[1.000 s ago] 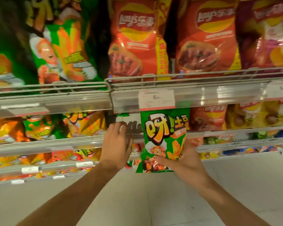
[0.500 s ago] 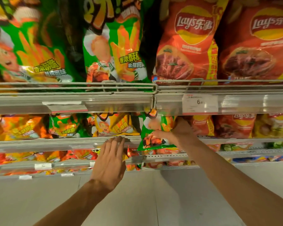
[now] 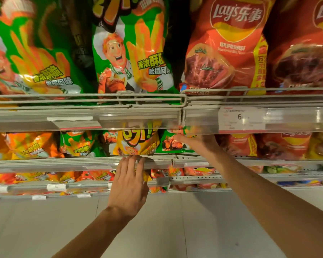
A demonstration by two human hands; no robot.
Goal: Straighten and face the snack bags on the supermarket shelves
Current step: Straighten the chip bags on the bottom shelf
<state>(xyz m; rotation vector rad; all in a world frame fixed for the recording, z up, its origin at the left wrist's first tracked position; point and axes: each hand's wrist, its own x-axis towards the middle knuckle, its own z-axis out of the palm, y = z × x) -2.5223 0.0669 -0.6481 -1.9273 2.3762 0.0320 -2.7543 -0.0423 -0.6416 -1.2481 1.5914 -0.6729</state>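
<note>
My right hand (image 3: pixel 196 141) reaches into the second shelf and holds a small green snack bag (image 3: pixel 171 144) that stands there, its top hidden behind the upper shelf's price rail. A yellow bag (image 3: pixel 138 142) of the same brand stands just left of it. My left hand (image 3: pixel 129 185) is flat, fingers straight, fingertips touching the front rail of the second shelf (image 3: pixel 63 162) below the yellow bag. It holds nothing. Large green bags (image 3: pixel 131 58) and red Lay's bags (image 3: pixel 226 49) stand on the top shelf.
Orange and green small bags (image 3: pixel 78 146) fill the second shelf to the left, red Lay's bags (image 3: pixel 241 146) to the right. A price tag (image 3: pixel 241 119) hangs on the upper rail. Lower shelves hold more snack packs (image 3: pixel 101 175). Pale floor tiles (image 3: pixel 45 229) lie below.
My right hand has carried the green bag from in front of the shelves up into the second shelf. My left hand dropped from the shelf gap to the front rail. The view moved closer.
</note>
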